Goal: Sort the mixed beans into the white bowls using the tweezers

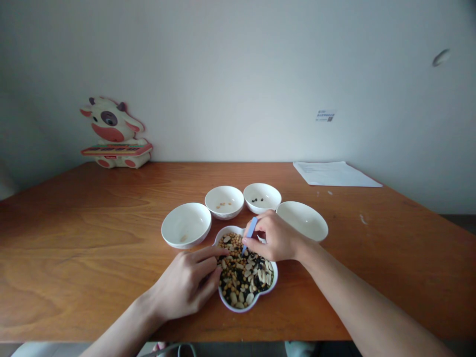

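At the table's far left sits a toy cow (pixel 117 134); nearer, a white bowl (pixel 173 225) has a pale piece in it. Just right of that, the left hand (pixel 191 282) is half open at the near dish's left rim, forefinger out over the mix (pixel 238 272); I can't tell whether it grips the rim. Farther off, a second bowl (pixel 224 194) has a few tan pieces. The lobed dish (pixel 275 280) lies near, mid-table, and light blue tweezers (pixel 252 228) dip into it; light pressure and one piece per pinch should suit such small, slippery-looking seeds. Beyond, a third bowl (pixel 267 192) has black beans. The right hand (pixel 277 238) is closed around the tweezers, partly hiding a fourth bowl (pixel 305 220). Far right lie papers (pixel 330 172).
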{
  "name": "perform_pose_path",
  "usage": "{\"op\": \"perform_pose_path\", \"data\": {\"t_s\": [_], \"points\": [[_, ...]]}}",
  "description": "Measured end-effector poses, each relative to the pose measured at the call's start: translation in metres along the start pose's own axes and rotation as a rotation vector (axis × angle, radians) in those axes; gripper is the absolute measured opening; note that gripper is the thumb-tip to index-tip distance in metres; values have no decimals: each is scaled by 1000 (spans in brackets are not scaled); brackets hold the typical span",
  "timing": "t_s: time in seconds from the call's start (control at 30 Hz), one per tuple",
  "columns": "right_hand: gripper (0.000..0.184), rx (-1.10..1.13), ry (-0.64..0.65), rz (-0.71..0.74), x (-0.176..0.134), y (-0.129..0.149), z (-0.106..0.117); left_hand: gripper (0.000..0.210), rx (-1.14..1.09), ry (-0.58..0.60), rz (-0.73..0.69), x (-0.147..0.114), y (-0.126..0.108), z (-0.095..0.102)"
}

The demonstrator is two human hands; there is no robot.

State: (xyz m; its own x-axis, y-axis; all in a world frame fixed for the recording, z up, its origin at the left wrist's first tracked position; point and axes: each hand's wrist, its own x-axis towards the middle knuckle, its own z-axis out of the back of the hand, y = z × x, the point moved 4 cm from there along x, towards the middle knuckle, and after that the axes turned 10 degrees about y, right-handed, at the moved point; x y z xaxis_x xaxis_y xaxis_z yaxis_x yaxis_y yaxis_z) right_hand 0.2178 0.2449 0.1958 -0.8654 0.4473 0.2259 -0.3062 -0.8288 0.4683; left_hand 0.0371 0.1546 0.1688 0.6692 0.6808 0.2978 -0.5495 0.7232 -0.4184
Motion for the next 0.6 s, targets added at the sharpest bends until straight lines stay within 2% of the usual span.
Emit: {"op": "perform_pose_path", "data": {"t_s": [0.6], "points": [[27,39,28,-1,1,1,-2,26,-2,-3,1,1,0,1]]}}
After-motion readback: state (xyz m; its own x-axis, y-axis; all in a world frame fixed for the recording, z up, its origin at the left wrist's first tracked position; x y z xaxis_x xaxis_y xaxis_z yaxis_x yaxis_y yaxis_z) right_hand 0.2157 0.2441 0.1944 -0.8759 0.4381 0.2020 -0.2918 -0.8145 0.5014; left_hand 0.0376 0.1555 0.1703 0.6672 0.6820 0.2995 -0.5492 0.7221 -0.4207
